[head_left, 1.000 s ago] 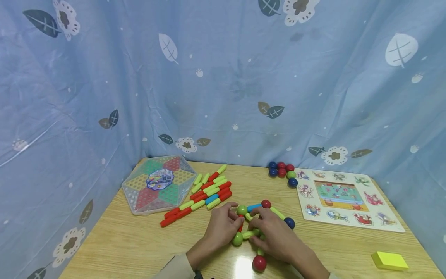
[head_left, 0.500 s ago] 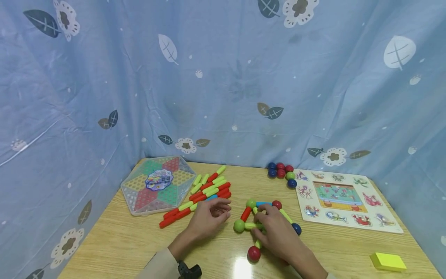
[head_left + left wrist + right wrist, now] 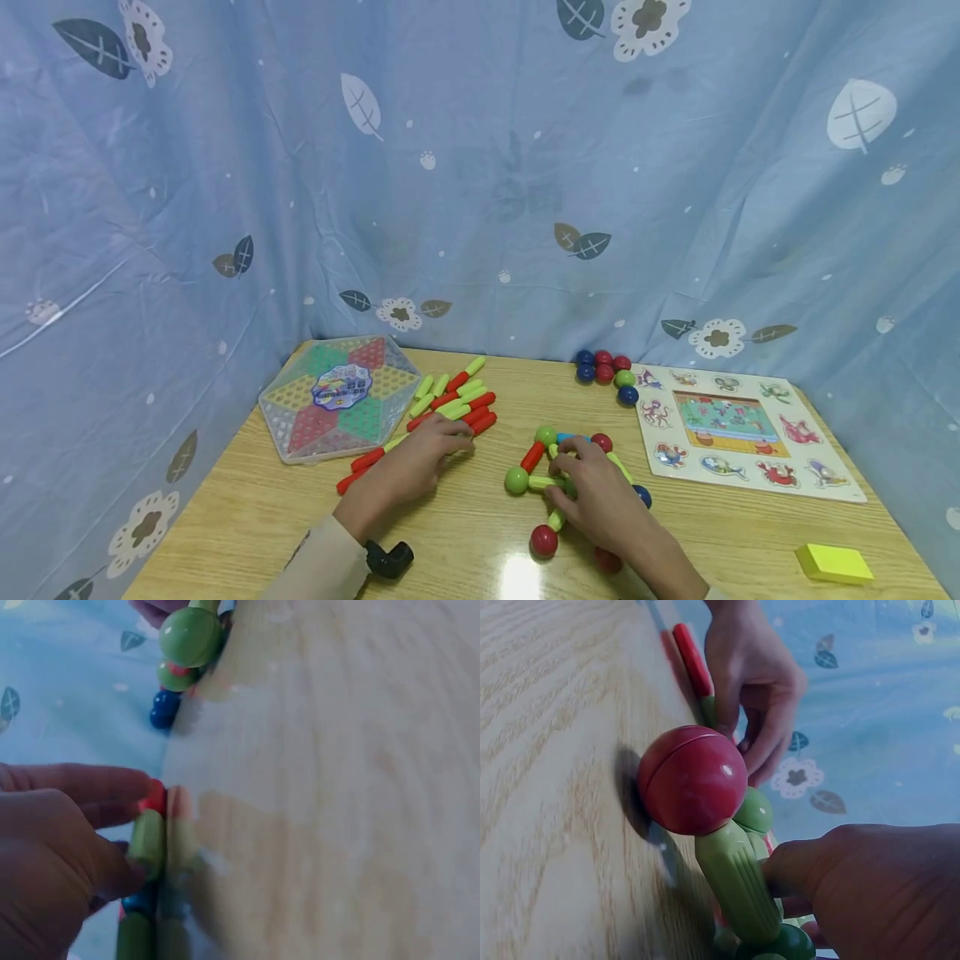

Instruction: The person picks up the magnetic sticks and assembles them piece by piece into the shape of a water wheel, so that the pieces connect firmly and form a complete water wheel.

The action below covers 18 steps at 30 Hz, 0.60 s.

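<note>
Wooden surface (image 3: 210,533): left grip (image 3: 412,462) at rods (image 3: 446,400), closure unclear; right grip (image 3: 596,496), clamped on frame (image 3: 544,482), needed steadiness.

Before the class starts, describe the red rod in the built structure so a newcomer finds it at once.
On the wooden table, find the built structure partly covered by the right hand. Along its left side, the red rod joins two green balls. Its colour sets it apart from the adjoining yellow-green rod and blue rod.
</note>
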Each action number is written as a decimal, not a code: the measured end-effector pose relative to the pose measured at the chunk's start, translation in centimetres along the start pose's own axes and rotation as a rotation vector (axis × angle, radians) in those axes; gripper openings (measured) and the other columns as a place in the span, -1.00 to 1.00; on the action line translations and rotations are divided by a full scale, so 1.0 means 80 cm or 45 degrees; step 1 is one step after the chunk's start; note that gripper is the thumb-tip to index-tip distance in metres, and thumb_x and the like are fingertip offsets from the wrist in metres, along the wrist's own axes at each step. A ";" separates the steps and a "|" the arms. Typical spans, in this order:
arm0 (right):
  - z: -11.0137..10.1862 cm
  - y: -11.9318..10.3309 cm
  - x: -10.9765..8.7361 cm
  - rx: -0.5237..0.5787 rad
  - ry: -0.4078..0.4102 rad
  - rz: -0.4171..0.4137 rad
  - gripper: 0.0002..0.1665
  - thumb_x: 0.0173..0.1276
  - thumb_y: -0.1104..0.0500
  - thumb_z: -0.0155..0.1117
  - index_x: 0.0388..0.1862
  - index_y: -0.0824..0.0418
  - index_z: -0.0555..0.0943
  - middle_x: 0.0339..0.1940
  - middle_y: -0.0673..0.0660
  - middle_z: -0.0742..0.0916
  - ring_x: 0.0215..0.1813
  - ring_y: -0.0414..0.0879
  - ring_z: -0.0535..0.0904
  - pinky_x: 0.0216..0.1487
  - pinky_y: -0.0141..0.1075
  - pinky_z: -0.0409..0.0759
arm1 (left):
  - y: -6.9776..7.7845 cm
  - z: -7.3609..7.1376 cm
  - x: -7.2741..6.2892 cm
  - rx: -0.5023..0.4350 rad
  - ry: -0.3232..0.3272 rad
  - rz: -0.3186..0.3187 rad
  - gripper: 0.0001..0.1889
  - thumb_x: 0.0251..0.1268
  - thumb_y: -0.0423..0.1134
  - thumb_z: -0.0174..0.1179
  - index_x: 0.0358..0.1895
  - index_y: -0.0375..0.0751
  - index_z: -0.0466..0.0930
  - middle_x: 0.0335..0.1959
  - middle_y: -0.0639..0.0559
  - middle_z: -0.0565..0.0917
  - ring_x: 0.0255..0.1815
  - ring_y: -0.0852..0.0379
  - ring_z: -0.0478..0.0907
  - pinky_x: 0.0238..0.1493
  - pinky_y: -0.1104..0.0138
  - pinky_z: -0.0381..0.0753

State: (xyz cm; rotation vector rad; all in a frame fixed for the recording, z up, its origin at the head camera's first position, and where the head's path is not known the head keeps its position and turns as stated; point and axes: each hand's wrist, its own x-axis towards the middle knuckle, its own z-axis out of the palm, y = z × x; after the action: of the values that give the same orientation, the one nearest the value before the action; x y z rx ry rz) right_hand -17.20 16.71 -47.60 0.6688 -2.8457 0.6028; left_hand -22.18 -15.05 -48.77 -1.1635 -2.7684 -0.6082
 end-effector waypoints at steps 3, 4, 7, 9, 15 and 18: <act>0.000 0.001 0.000 0.009 -0.003 -0.012 -0.86 0.34 0.10 0.65 -0.23 -0.01 0.78 0.14 0.13 0.72 0.07 -0.03 0.69 0.06 -0.07 0.78 | 0.006 -0.005 0.001 0.085 -0.014 -0.017 -0.56 0.40 -0.68 0.24 0.11 -0.11 0.83 0.23 -0.01 0.73 0.23 -0.02 0.59 0.33 0.07 0.67; -0.001 0.002 0.000 0.015 -0.010 -0.021 -0.86 0.35 0.10 0.64 -0.22 -0.01 0.78 0.14 0.13 0.72 0.09 -0.02 0.69 0.07 -0.07 0.77 | 0.008 -0.006 0.000 0.108 -0.018 -0.021 -0.56 0.39 -0.69 0.26 0.11 -0.11 0.83 0.22 -0.01 0.73 0.22 -0.02 0.59 0.32 0.08 0.67; -0.008 0.005 0.000 0.032 -0.039 -0.055 -0.88 0.38 0.14 0.59 -0.17 0.00 0.79 0.18 0.14 0.71 0.12 0.00 0.70 0.08 -0.04 0.78 | 0.010 -0.008 -0.001 0.140 -0.038 -0.030 -0.53 0.35 -0.70 0.29 0.14 -0.12 0.81 0.24 -0.02 0.70 0.25 -0.03 0.59 0.34 0.08 0.68; -0.015 0.009 -0.001 0.044 -0.066 -0.097 -0.86 0.37 0.18 0.57 -0.14 0.00 0.79 0.23 0.15 0.70 0.16 0.04 0.72 0.12 -0.01 0.78 | 0.009 -0.006 -0.001 0.137 -0.055 -0.038 -0.55 0.37 -0.68 0.30 0.16 -0.13 0.81 0.24 -0.04 0.68 0.27 -0.03 0.59 0.34 0.09 0.69; -0.035 0.020 -0.006 0.112 -0.200 -0.254 -0.71 0.26 0.26 0.53 -0.13 -0.12 0.79 0.40 0.14 0.64 0.27 0.02 0.67 0.23 0.01 0.75 | 0.005 0.000 0.001 0.126 -0.034 -0.093 -0.73 0.51 -0.44 0.36 0.11 -0.06 0.84 0.12 0.00 0.67 0.16 0.04 0.63 0.23 0.12 0.73; -0.042 0.026 -0.006 0.147 -0.292 -0.288 -0.64 0.25 0.26 0.55 -0.11 -0.21 0.82 0.46 0.13 0.61 0.38 0.08 0.61 0.30 0.08 0.71 | 0.009 0.002 0.000 0.070 0.082 -0.147 -0.78 0.51 -0.33 0.41 0.11 -0.04 0.84 0.06 0.05 0.68 0.11 0.08 0.61 0.19 0.14 0.71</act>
State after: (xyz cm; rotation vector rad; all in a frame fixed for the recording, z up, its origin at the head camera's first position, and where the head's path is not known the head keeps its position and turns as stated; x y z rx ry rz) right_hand -17.54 19.99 -45.38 1.1290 -2.8954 0.6960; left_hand -21.65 -14.52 -48.67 -0.9616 -2.7936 -0.5649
